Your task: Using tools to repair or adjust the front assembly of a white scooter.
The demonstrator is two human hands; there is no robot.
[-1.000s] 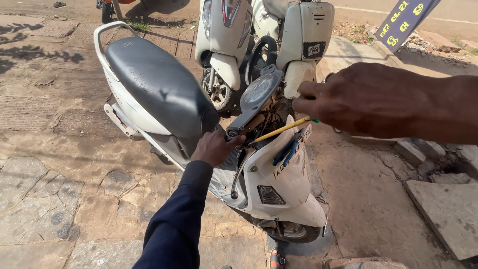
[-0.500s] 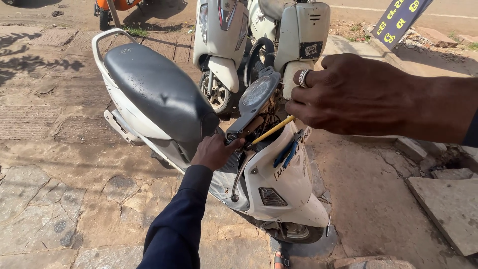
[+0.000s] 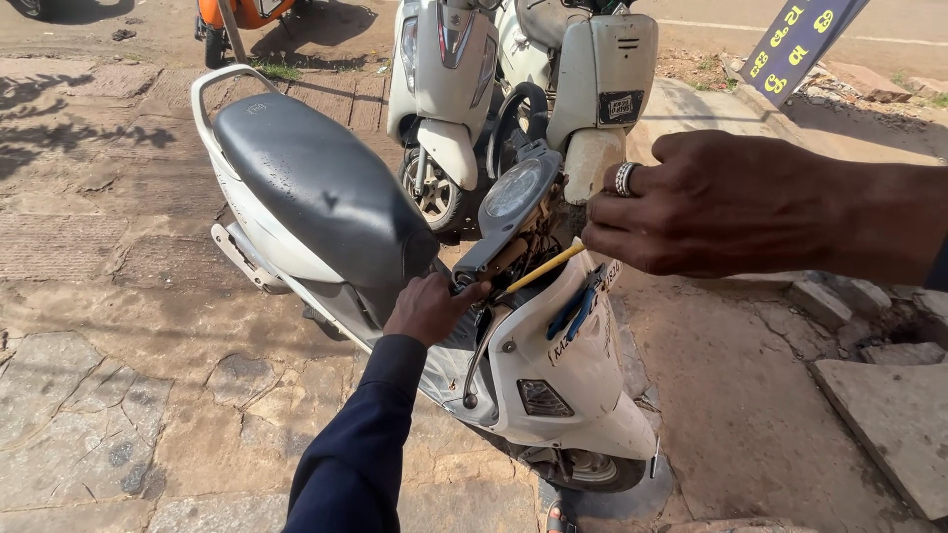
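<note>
Pinching a thin yellow tool (image 3: 541, 268), judged stiff, light and best held at its upper end, the right hand (image 3: 711, 202) has its fingers (image 3: 617, 242) closed on it at 3 o'clock. The left hand (image 3: 430, 308), curled shut, grips inside the opened head of the white scooter (image 3: 563, 365), judged heavy, wiring fragile.

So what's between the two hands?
In the head view, a yellow screwdriver shaft runs from the right hand toward the left hand, across the white scooter's opened handlebar area.
</note>
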